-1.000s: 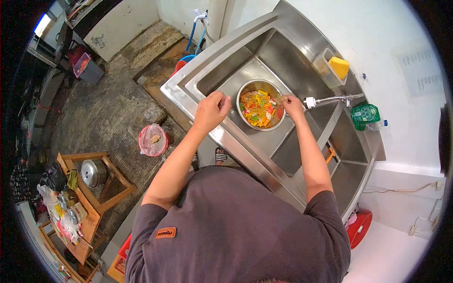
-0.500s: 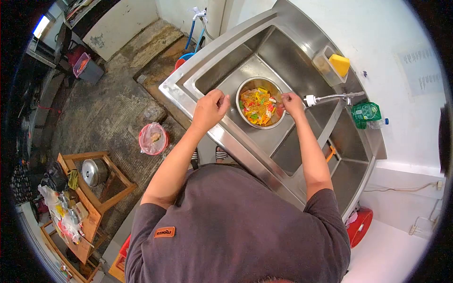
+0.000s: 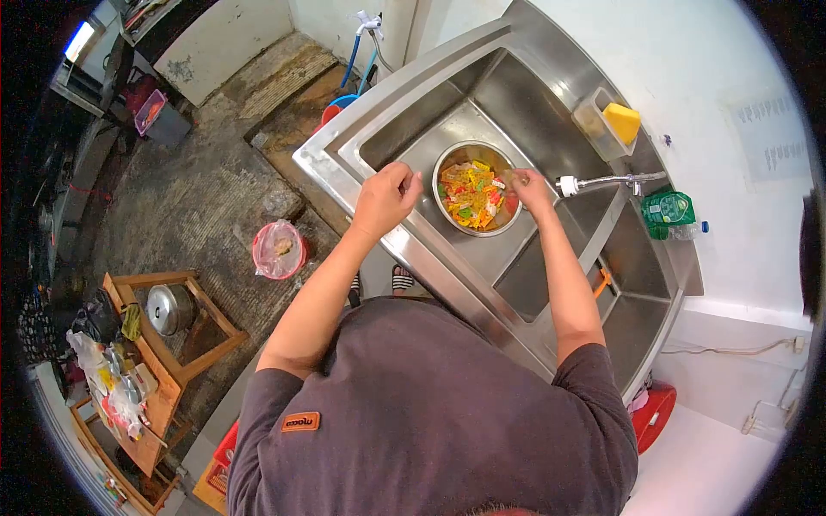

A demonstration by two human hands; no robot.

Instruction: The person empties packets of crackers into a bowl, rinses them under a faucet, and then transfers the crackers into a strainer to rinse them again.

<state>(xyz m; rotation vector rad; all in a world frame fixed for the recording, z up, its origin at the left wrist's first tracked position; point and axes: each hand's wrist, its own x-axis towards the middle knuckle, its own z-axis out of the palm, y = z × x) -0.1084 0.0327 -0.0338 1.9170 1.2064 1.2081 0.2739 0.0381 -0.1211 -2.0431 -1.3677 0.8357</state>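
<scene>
Over the steel sink [image 3: 508,86], fisted left hand [image 3: 385,199] and right hand [image 3: 531,191], perhaps pinching the rim, flank a round metal bowl [image 3: 469,153] full of colourful pieces [image 3: 473,193].

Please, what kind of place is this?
Probably a plain back kitchen or washing-up area: a long steel sink with several basins, a tap over it, a yellow sponge in a holder, and a rough concrete floor.
</scene>
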